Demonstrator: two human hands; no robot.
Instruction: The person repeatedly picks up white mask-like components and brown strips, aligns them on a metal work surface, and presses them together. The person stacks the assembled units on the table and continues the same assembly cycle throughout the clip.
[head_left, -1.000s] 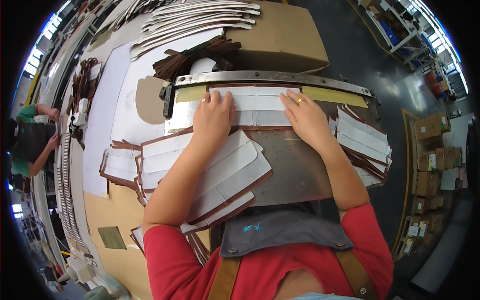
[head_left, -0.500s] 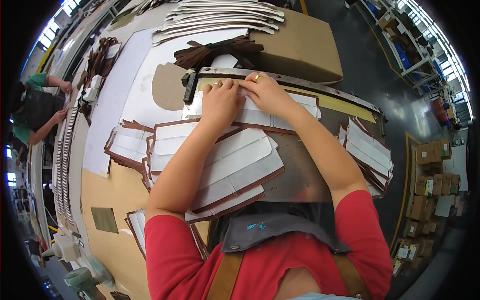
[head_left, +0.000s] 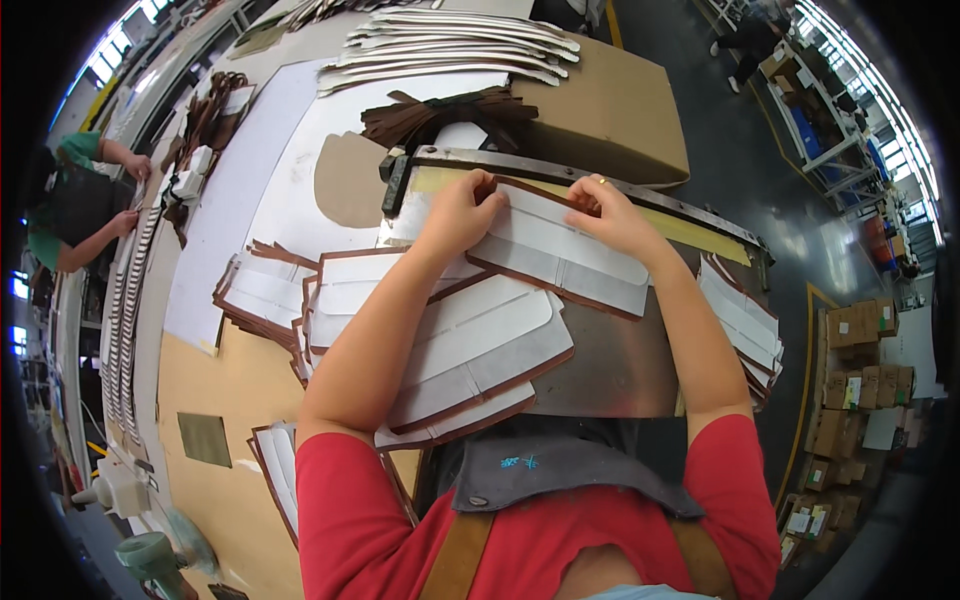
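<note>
On apron (head_left: 590, 482), blue lettering (head_left: 518, 462); left hand (head_left: 463, 212) pinching panel (head_left: 560, 245).

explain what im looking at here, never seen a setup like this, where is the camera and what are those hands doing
There is no robot here: these are a person's own bare hands. The camera sits on that person's head and looks down, and its wide fisheye lens bends straight edges.

The left hand pinches one end of a white panel with brown edges. The right hand is at the panel's far edge, fingers curled; whether it grips is unclear.

Under the panel is a metal plate, with a metal bar along its far side. Similar panels lie in piles to the left and right. Beyond are a bundle of brown strips, long white strips and a cardboard box.
</note>
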